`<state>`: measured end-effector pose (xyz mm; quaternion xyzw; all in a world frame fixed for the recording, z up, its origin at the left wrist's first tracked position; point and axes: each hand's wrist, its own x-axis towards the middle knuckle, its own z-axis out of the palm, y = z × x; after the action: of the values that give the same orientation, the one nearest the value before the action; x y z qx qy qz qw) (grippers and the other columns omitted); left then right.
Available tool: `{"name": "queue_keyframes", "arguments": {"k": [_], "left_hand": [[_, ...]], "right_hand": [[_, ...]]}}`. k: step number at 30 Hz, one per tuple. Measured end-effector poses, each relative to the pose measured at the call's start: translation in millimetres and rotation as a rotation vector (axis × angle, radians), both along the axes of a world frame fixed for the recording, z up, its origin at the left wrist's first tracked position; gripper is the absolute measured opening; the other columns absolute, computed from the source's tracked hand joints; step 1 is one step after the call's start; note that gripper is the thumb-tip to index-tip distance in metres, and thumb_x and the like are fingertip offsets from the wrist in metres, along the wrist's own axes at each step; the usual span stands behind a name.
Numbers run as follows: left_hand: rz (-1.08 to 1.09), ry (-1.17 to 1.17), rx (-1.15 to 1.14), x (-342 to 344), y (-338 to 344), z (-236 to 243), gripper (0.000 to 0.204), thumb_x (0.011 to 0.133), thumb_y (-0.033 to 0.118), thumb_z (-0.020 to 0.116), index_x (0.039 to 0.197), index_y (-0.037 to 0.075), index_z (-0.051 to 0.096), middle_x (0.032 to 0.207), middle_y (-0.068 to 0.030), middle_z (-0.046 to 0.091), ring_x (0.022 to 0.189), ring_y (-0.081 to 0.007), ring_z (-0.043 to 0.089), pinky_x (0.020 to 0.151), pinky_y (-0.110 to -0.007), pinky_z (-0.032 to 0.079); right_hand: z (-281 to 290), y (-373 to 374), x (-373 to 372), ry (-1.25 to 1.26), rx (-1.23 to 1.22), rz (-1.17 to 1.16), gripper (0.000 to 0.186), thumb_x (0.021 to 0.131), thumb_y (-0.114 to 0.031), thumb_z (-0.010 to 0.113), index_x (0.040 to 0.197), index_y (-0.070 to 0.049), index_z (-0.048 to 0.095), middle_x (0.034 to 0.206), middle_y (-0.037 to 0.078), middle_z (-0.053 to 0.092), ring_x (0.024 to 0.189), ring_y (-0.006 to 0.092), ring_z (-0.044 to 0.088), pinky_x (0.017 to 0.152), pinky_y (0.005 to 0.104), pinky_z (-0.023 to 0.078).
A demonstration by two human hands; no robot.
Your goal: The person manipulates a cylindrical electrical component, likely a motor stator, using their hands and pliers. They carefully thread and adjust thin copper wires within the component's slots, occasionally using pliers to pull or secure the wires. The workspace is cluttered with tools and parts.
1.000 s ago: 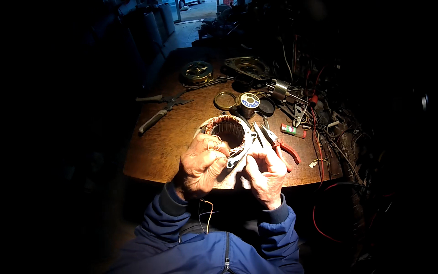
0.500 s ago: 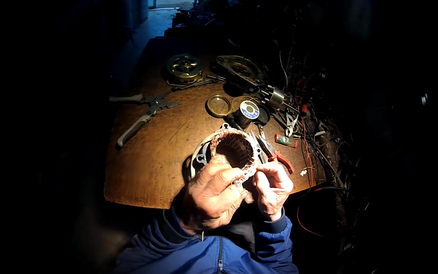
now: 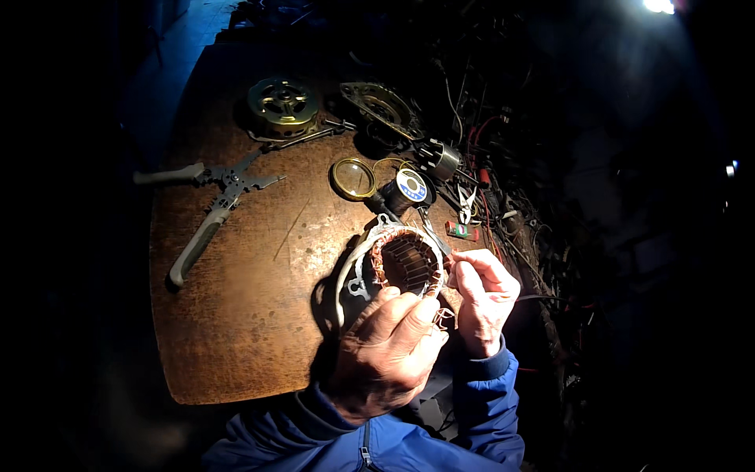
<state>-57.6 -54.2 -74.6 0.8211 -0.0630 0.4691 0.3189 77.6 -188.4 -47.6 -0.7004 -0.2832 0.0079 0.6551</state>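
A motor stator [image 3: 415,259], a ring with copper windings laced around its rim and slots inside, is tilted near the table's front edge. My left hand [image 3: 389,346] grips its near rim, with fingers and thumb closed on it. Beside the right rim, my right hand [image 3: 484,303] pinches with thumb and forefinger; whatever lies between them is too small to make out. Loose copper wire loops [image 3: 444,317] stick out between the hands. A thick pale sleeved cable [image 3: 343,287] curves around the stator's left side.
On the wooden table [image 3: 252,338] lie large wire-stripping pliers [image 3: 230,187], a round brass-coloured cover [image 3: 285,106], a metal end bracket [image 3: 381,106], a magnifying glass [image 3: 354,179], a wire spool [image 3: 410,187], a metal cylinder [image 3: 442,160] and small pliers [image 3: 466,204]. Tangled cables crowd the right.
The view has shifted, so the table things sit further left. My right hand has moved up along the stator's right side, away from my left hand. Copper loops now show between them.
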Motion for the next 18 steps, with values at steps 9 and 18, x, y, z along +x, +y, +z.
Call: {"name": "queue_keyframes", "arguments": {"k": [9,18], "left_hand": [[-0.026,-0.031,-0.057,-0.6,-2.9,0.3,0.016,0.082,0.013,0.078,0.091,0.000,0.073,0.119,-0.0145,0.068,0.113,-0.0311,0.064,0.104,-0.048,0.054],[-0.039,-0.024,-0.079,-1.4,-0.9,3.3,0.014,0.085,0.014,0.076,0.091,0.001,0.074,0.121,-0.0143,0.069,0.113,-0.0306,0.064,0.105,-0.049,0.053]], "right_hand": [[10.7,5.7,-5.6,-0.777,-0.415,-0.042,0.031,0.088,0.009,0.074,0.117,0.001,0.077,0.104,0.018,0.075,0.093,0.0263,0.075,0.084,0.0329,0.060],[10.8,4.5,-5.5,-0.756,-0.427,-0.016,0.036,0.087,0.010,0.073,0.122,0.001,0.076,0.106,0.020,0.076,0.095,0.0292,0.076,0.085,0.0338,0.060]]}}
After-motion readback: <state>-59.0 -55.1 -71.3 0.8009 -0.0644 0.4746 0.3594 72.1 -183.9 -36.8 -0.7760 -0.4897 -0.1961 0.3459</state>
